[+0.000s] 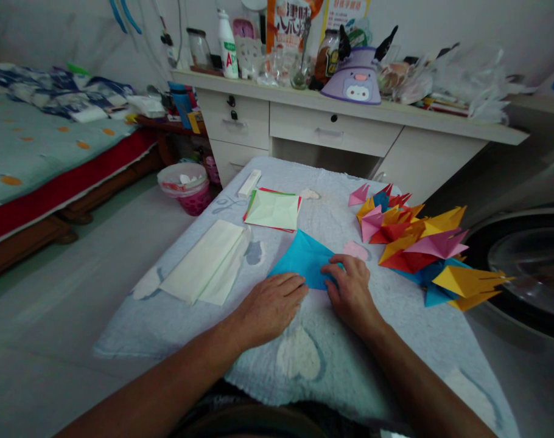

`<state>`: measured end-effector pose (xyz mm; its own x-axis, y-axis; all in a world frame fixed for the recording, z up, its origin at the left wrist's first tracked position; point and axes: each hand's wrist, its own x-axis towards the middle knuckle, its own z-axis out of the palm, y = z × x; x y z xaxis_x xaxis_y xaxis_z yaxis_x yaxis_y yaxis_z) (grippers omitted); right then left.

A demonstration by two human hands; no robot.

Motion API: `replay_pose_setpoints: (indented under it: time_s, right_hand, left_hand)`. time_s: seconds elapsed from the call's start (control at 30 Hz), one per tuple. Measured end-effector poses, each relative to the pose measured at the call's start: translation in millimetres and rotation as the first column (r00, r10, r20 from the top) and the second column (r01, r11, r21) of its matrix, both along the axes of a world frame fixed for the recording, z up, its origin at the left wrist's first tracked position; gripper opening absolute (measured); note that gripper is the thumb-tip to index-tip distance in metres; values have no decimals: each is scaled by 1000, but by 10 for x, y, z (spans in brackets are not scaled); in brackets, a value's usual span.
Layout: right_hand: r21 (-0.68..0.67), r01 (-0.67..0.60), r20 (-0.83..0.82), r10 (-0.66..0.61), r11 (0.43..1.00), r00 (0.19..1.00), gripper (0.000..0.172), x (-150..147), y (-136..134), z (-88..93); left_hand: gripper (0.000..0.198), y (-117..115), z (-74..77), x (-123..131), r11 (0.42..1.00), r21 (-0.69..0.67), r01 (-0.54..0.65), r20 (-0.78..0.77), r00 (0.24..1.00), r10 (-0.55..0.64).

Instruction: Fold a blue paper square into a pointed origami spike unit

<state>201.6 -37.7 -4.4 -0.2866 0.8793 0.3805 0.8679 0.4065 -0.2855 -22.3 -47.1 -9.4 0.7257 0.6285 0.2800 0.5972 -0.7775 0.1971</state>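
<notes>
A sheet of blue origami paper (303, 255) lies on the cloth-covered table in front of me, with crease lines showing and its lower edge straight. My left hand (270, 304) rests flat over its lower left edge, fingers stretched out together. At the right corner, the bent fingers and thumb of my right hand (350, 286) grip the paper, covering that corner. Beyond it sits a small stack of square paper (273, 210), pale green on top with red and green edges below. Folded paper cranes (411, 237) in yellow, red, pink and blue crowd the right side.
Folded pale sheets (204, 261) lie at the left, and a small white box (249, 182) near the far edge. A pink bin (185, 185) stands on the floor. Behind is a white desk (299, 125) holding jars, a bottle and a purple visor (354, 79). A round-doored machine (528, 267) stands right.
</notes>
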Motion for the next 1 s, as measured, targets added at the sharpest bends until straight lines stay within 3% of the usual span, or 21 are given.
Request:
replay_pose_setpoints:
  time_s: [0.13, 0.23, 0.47, 0.7, 1.0]
  right_hand:
    - [-49, -245, 28, 246, 968, 969, 27, -41, -28, 21]
    - [-78, -306, 36, 309, 949, 950, 27, -59, -35, 39]
    - [-89, -304, 105, 312, 949, 944, 21, -86, -60, 120]
    - [-119, -290, 141, 305, 950, 942, 20, -104, -80, 168]
    - [-134, -284, 163, 304, 949, 939, 22, -114, -86, 195]
  left_hand:
    - [32, 3, -16, 9, 1000, 14, -8, 4, 1000, 8]
    - [31, 7, -33, 5, 999, 48, -11, 21, 1000, 10]
    - [21, -39, 43, -129, 995, 87, -49, -16, 999, 51]
    - [19, -141, 116, -303, 976, 63, -207, -118, 970, 213]
    - [17, -187, 230, -340, 941, 109, -322, -218, 915, 338]
